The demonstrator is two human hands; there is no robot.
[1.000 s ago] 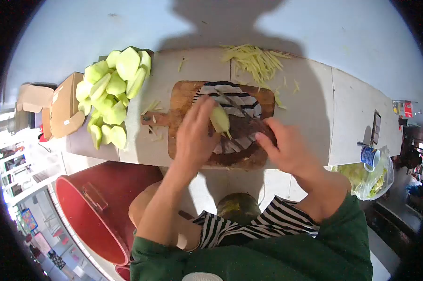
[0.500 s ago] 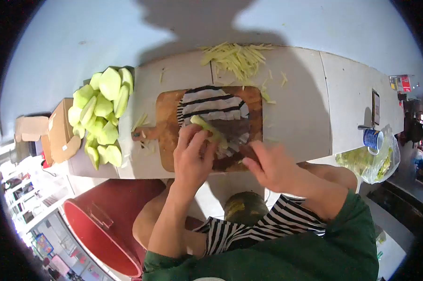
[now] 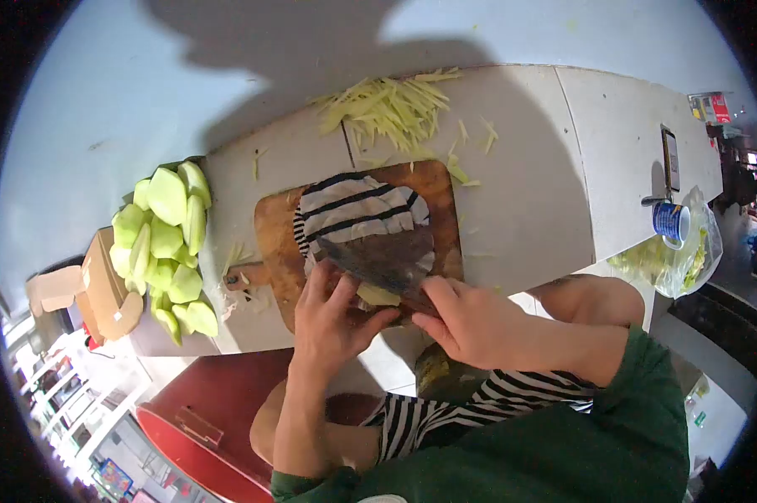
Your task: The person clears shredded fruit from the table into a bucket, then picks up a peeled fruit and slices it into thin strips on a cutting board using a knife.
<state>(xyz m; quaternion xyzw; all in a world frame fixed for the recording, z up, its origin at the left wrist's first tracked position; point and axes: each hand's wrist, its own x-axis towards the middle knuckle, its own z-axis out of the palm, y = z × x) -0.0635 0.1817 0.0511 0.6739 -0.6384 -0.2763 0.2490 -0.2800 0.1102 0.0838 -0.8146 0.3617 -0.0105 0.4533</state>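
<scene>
The right hand is clenched around the handle of a knife, above the near part of a wooden cutting board. The knife's long axis runs diagonally: its tip points to the far left, and its handle end lies to the near right. The dark blade passes over a striped cloth that covers the middle of the board.

The left hand grasps a pale green piece between thumb and fingers, at the board's near edge. The piece sits on the near side of the blade, between the two hands. Fingers and blade hide part of it, so its full long axis cannot be told.

The board lies lengthwise from left to right, slightly slanted, with its handle pointing left and a little nearer. On the worktop, a loose heap of thin green strips lies beyond the board, its strips pointing in mixed directions. Thick green slices are piled at the left, beside an open cardboard box. At the far right, a blue and white cup stands near a clear plastic bag with green contents. A red bin is below the worktop's near edge, at the left.
</scene>
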